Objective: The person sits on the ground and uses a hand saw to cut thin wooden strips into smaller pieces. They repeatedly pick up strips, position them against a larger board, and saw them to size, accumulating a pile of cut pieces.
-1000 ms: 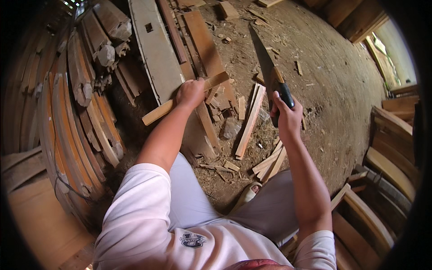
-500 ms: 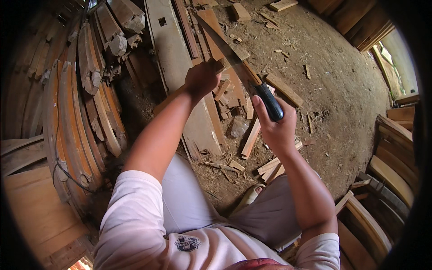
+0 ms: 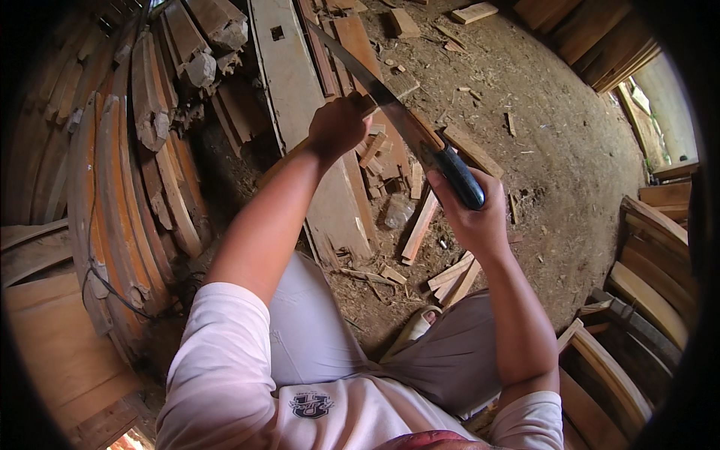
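Observation:
My right hand [image 3: 480, 214] is closed round the black handle of a machete [image 3: 379, 91]. Its long, curved blade slants up and away to the left, passing just beyond my left fist. My left hand [image 3: 339, 124] is closed on a wooden piece [image 3: 367, 107], whose end shows between the fist and the blade; the fingers hide most of it. The blade is very close to that end, but contact cannot be made out. Below my left arm lies a long, pale plank [image 3: 300, 97] with a square hole near its far end.
Offcuts [image 3: 454, 277] and wood chips are strewn over the dirt floor [image 3: 570, 165]. Curved boards [image 3: 112, 202] are stacked on the left, with a dark cable across them. More curved wooden pieces [image 3: 615, 367] stand at the right. Boards [image 3: 585, 37] lean at the far right.
My right hand has shifted slightly right and down, carrying the machete's handle with it. The blade tip has swung left and away. My left hand has hardly moved and keeps its grip.

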`<state>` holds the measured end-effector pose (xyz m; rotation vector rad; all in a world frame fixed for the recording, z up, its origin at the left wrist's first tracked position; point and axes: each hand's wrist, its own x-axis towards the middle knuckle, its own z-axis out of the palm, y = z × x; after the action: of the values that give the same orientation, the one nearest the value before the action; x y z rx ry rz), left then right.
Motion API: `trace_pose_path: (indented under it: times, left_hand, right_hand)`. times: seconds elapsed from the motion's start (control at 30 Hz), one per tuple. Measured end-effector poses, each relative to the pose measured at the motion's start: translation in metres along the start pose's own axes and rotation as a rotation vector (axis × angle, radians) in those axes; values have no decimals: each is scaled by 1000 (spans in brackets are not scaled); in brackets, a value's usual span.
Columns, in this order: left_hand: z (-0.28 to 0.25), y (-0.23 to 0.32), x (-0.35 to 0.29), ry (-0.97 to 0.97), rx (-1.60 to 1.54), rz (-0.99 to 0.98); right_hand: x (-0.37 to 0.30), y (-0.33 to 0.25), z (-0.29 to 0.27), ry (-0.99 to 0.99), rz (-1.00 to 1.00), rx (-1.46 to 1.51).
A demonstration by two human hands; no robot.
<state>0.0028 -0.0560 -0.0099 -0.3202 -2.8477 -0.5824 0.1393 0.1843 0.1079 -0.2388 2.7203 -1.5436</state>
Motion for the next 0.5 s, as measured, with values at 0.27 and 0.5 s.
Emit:
trace_pose_path:
  times: [0.27, 0.5]
  left_hand:
    - [-13, -1, 10, 21, 12, -7]
    - [-4, 18, 22, 42, 6, -8]
  right_hand:
    - [-14, -15, -12, 6, 117, 113]
    - [-19, -18, -21, -4, 95, 44]
